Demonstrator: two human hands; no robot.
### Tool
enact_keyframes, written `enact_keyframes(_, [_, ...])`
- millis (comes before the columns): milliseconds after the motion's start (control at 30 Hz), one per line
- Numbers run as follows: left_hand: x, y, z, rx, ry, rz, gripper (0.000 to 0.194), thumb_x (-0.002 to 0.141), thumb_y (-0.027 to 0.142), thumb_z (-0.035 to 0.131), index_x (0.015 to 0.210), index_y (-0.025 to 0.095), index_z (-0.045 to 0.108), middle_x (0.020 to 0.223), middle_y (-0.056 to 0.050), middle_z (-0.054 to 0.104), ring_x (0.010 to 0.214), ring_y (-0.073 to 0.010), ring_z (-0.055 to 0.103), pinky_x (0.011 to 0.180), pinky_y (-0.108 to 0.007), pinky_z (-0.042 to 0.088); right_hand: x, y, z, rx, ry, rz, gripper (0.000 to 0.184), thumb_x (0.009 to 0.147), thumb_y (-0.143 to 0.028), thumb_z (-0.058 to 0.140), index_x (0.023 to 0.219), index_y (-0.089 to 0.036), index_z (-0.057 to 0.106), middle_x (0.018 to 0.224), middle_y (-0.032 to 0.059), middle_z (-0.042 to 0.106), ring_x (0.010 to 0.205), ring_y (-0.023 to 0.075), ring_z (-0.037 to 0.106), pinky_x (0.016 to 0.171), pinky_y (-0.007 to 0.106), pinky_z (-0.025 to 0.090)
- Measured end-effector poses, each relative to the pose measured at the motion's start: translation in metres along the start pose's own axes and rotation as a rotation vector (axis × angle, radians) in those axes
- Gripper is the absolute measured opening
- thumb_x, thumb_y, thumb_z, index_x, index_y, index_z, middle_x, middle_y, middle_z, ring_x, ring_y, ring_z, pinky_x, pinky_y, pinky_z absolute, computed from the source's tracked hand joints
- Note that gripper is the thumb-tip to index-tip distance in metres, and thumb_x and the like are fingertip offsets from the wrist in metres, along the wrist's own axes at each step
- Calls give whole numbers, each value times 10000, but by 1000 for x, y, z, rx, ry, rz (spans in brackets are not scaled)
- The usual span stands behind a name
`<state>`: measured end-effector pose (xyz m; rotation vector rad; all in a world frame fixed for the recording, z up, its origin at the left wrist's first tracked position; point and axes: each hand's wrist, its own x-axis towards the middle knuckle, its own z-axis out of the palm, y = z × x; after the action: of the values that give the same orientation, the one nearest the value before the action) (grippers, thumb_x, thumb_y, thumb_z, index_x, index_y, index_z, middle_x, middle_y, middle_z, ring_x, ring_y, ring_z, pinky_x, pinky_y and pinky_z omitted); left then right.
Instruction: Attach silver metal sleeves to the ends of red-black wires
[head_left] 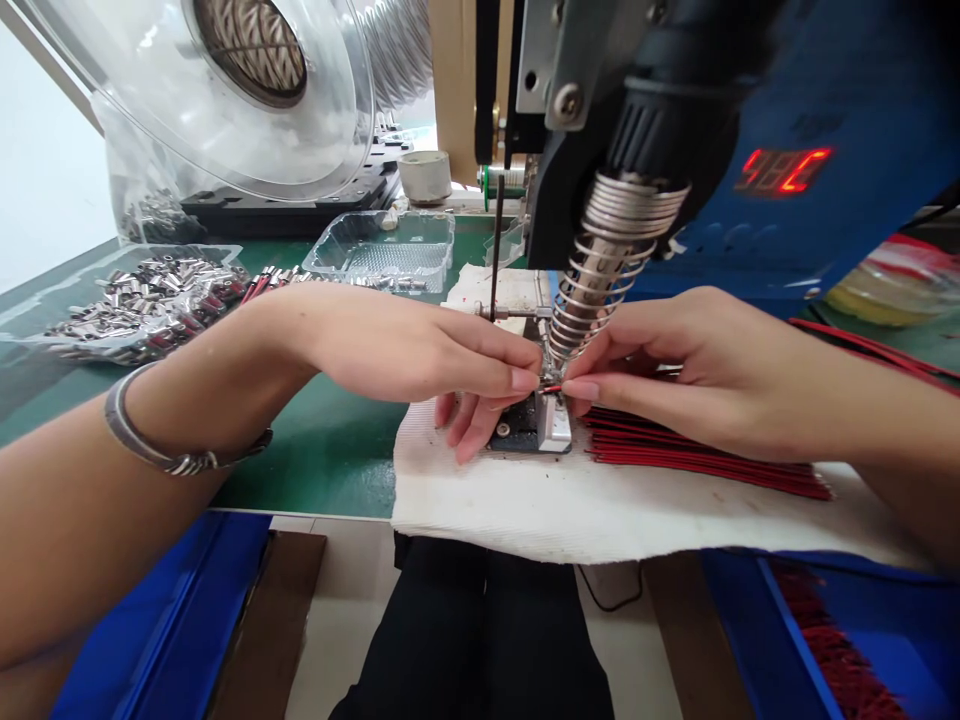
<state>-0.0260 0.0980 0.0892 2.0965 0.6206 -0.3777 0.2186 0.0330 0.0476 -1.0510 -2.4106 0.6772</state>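
Both my hands meet at a small metal fixture [555,425] beneath the spring-wrapped tip of a soldering iron [600,245]. My right hand [675,370] is closed, pinching a red wire [554,388] between thumb and index finger just above the fixture. From the other side, my left hand [420,350] pinches at the wire's end; what lies in its fingertips is mostly hidden. Its other fingers hang loosely over the fixture's black base [517,435]. Under my right hand lies a bundle of red and black wires [705,460] on a white cloth [487,510].
On the left, a clear tray [150,300] holds many small metal connectors. Behind stand another clear plastic tray [382,245], a tape roll [424,177] and a transparent fume hood [315,120]. A blue control box [847,110] with a red display rises on the right.
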Motion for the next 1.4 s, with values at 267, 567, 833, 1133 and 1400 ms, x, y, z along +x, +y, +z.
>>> enact_keyframes(267, [0,-3,-1,-34,-22,-13,356,1139,357,387,834,222,511,874,-51,762,882,-183,719,935,-247,586,-3,-6,0,41,49,17,188,1002,-353,712,923,-183,732,791,7,762,646,129,660,591,285,471])
enact_keyframes(567, [1,0,1,-26,11,-24,335,1107,321,420,799,219,506,777,-16,699,803,-164,658,866,-225,591,-2,-10,2,16,90,46,206,994,-357,688,874,-193,723,758,13,748,605,139,643,570,307,452])
enact_keyframes(833, [0,2,1,-22,-8,-12,362,1118,303,399,783,217,504,779,-24,703,812,-160,662,869,-211,584,0,-12,2,16,104,35,187,993,-328,677,859,-206,722,710,-11,739,553,122,622,514,298,435])
enact_keyframes(1133, [1,3,1,-26,-13,1,379,1134,281,386,774,219,486,777,-34,713,795,-156,658,764,-189,569,-2,-13,2,-7,105,20,196,997,-331,675,871,-188,721,720,-3,746,564,109,637,520,274,433])
enact_keyframes(1400, [1,0,1,-21,2,-8,365,1116,322,404,778,220,496,774,-34,706,789,-161,646,860,-219,591,-2,-15,4,-24,133,59,198,982,-347,673,863,-203,739,720,6,735,564,132,623,534,305,419])
